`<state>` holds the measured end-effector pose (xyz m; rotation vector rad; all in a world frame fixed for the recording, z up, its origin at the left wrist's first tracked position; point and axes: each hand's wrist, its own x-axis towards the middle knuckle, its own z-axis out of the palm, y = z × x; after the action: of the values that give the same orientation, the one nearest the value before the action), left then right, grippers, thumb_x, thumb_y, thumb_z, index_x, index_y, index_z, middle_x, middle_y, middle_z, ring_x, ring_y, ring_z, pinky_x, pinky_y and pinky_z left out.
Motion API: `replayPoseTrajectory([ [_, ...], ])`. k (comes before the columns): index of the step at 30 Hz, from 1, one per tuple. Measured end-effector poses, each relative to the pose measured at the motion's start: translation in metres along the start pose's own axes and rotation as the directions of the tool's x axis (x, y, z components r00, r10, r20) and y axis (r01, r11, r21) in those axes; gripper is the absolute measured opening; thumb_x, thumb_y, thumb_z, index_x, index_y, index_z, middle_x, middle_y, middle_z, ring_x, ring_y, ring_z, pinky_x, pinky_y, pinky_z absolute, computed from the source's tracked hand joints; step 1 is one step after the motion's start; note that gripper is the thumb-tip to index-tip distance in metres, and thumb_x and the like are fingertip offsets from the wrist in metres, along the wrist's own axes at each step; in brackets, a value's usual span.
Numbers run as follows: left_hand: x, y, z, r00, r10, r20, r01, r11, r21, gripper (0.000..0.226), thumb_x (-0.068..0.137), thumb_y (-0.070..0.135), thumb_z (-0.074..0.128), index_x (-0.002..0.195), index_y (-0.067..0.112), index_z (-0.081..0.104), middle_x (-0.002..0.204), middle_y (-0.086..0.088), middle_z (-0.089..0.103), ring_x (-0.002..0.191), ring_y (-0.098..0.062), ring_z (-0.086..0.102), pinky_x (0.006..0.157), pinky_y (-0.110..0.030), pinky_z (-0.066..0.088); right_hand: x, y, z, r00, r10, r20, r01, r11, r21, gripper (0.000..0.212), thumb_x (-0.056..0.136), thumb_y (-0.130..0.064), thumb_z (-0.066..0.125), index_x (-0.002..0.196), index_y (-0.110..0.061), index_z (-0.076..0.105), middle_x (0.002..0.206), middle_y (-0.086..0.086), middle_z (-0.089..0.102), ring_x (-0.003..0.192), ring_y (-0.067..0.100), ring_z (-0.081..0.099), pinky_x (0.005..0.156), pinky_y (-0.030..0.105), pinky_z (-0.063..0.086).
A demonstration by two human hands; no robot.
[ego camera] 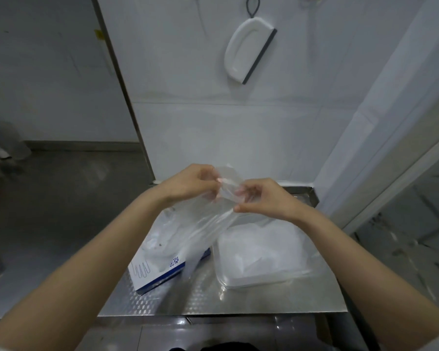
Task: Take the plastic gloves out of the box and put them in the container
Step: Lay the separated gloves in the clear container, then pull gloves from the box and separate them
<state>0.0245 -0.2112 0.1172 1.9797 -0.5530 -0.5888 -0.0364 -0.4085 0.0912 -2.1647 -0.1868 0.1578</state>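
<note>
Above the far edge of the worktop [213, 300], a bunch of clear plastic gloves [203, 221] is held up between both hands. The left hand [190, 184] is seen with fingers curled and thumb pinching the upper edge of the film. The right hand [264, 198] is closed on the film too, fingertips gathered, thumb pressed in lower down. The two hands are kept close together, nearly touching, with the backs turned up to the camera and both forearms reaching forward over the near edge.

The film is stretched between the two pinches and trails down to the left. Whether its tail hangs inside the box [160, 269] or just over it cannot be told. The box, blue and white with a glove outline printed on it, is set at a slant toward the left edge of the worktop. Just beside it, toward the right edge, the clear container [238, 285] is placed, and a heap of pale film [259, 247] is already lying in it.

The step in hand is judged to be the drawing-out: gloves pulled up from the box, not yet delivered. Next, the tail would need to be lifted clear, the bunch carried right and lowered over the container, then both pinches released. The film looks thin and clingy, so more may well be dragged out with it.
</note>
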Motion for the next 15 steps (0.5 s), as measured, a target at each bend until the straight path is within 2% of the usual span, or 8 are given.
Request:
replayPoseTrajectory([
  [2, 0.006, -0.003, -0.005, 0.999, 0.027, -0.023, -0.025, 0.997, 0.066, 0.012, 0.089, 0.003, 0.058, 0.083, 0.013, 0.06, 0.072, -0.003, 0.063, 0.064, -0.008, 0.058, 0.068, -0.018, 0.045, -0.002, 0.005, -0.004, 0.999, 0.034, 0.009, -0.034, 0.999, 0.041, 0.011, 0.077, -0.015, 0.077, 0.077, -0.021, 0.068, 0.077, -0.004, 0.068, 0.075, 0.009, 0.059, 0.077, 0.025, 0.048],
  [4, 0.012, -0.005, -0.006, 0.998, 0.039, -0.05, -0.033, 0.994, 0.106, 0.015, 0.09, 0.004, 0.059, 0.08, 0.017, 0.059, 0.068, 0.001, 0.064, 0.06, -0.005, 0.058, 0.069, -0.02, 0.044, -0.005, 0.008, -0.009, 0.998, 0.061, 0.015, -0.063, 0.988, 0.143, 0.008, 0.079, -0.012, 0.075, 0.078, -0.013, 0.066, 0.084, 0.002, 0.069, 0.079, 0.005, 0.061, 0.08, 0.018, 0.047],
  [6, 0.017, -0.005, -0.005, 0.995, 0.06, -0.077, -0.055, 0.997, 0.056, 0.016, 0.09, 0.003, 0.058, 0.08, 0.016, 0.058, 0.064, 0.006, 0.064, 0.058, -0.003, 0.059, 0.068, -0.021, 0.045, -0.01, 0.009, -0.014, 0.995, 0.091, 0.041, -0.099, 0.958, 0.269, 0.014, 0.08, -0.009, 0.073, 0.092, -0.005, 0.066, 0.098, 0.006, 0.071, 0.09, 0.004, 0.065, 0.084, 0.012, 0.047],
  [8, 0.022, -0.002, 0.0, 0.992, 0.083, -0.09, -0.083, 0.997, 0.002, 0.014, 0.092, 0.004, 0.056, 0.082, 0.013, 0.057, 0.063, 0.006, 0.066, 0.057, -0.005, 0.059, 0.064, -0.02, 0.045, -0.014, 0.012, -0.014, 0.99, 0.11, 0.084, -0.133, 0.918, 0.374, 0.031, 0.08, -0.009, 0.073, 0.11, -0.006, 0.064, 0.107, 0.002, 0.07, 0.1, 0.006, 0.065, 0.088, 0.014, 0.048],
  [9, 0.024, 0.0, 0.003, 0.992, 0.087, -0.092, -0.088, 0.996, -0.01, 0.012, 0.093, 0.005, 0.055, 0.083, 0.011, 0.058, 0.066, 0.004, 0.066, 0.057, -0.005, 0.059, 0.062, -0.02, 0.045, -0.016, 0.015, -0.012, 0.989, 0.121, 0.09, -0.148, 0.898, 0.413, 0.031, 0.08, -0.01, 0.072, 0.11, -0.01, 0.065, 0.106, -0.003, 0.071, 0.1, 0.005, 0.065, 0.088, 0.014, 0.048],
  [11, 0.028, 0.001, 0.006, 0.99, 0.08, -0.113, -0.083, 0.996, -0.024, 0.011, 0.094, 0.005, 0.054, 0.084, 0.009, 0.058, 0.069, -0.002, 0.065, 0.056, -0.005, 0.058, 0.059, -0.021, 0.046, -0.021, 0.021, -0.003, 0.987, 0.143, 0.075, -0.162, 0.867, 0.47, 0.015, 0.082, -0.01, 0.071, 0.095, -0.017, 0.068, 0.091, -0.011, 0.071, 0.09, 0.001, 0.065, 0.08, 0.012, 0.047],
  [13, 0.031, -0.002, 0.005, 0.987, 0.073, -0.142, -0.075, 0.997, -0.012, 0.013, 0.094, 0.005, 0.054, 0.083, 0.011, 0.058, 0.069, -0.002, 0.064, 0.055, -0.005, 0.058, 0.059, -0.022, 0.046, -0.023, 0.028, 0.004, 0.987, 0.153, 0.047, -0.156, 0.852, 0.5, 0.005, 0.085, -0.01, 0.066, 0.083, -0.015, 0.066, 0.078, -0.01, 0.067, 0.076, -0.001, 0.062, 0.071, 0.009, 0.043],
  [15, 0.032, -0.007, 0.003, 0.986, 0.061, -0.154, -0.055, 0.997, 0.049, 0.013, 0.094, 0.008, 0.054, 0.083, 0.013, 0.058, 0.068, 0.001, 0.065, 0.057, -0.003, 0.059, 0.063, -0.02, 0.046, -0.023, 0.034, 0.005, 0.983, 0.184, -0.007, -0.152, 0.835, 0.529, 0.011, 0.089, -0.012, 0.063, 0.078, -0.013, 0.062, 0.068, -0.009, 0.063, 0.063, 0.0, 0.056, 0.062, 0.01, 0.041],
])
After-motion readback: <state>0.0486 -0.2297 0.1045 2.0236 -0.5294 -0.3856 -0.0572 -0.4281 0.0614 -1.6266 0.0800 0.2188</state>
